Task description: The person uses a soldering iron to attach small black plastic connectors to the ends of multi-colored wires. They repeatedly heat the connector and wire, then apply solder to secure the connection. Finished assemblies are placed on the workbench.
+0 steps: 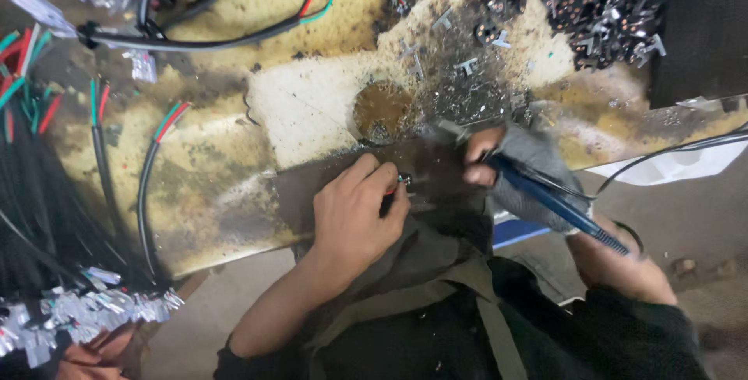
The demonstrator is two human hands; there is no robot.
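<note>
Along the left edge a thick bundle of black cables (31, 216) runs out of the picture, so its full extent is cut off. Below it lies a heap of small silver connectors (78, 314), too blurred to tell one from another. At the bottom left corner a bit of another person's hand (86, 360) shows, mostly out of view. Short black cables with red and green wire ends (160, 150) lie on the stained yellow worktable (234, 138).

Nearer the middle, the left hand (354, 212) is closed, its fingertips pinching a small metal connector with a red wire (401, 184) just above the table's dark scorched edge. The connector is tiny and partly hidden by the fingers, so its shape is hard to make out. A round brownish hollow (382, 111) sits in the table just above the hand, with metal scraps scattered about it.

To the right, the right hand (518, 174), in a grey glove, grips a blue-handled soldering iron (553, 201); its tip is hidden behind the fingers, close to the connector. Its cord trails to the right. At the top right, a dark pile of metal terminals (576, 2) runs off the frame. A white sheet (678, 166) lies at the right edge, partly cut off.
</note>
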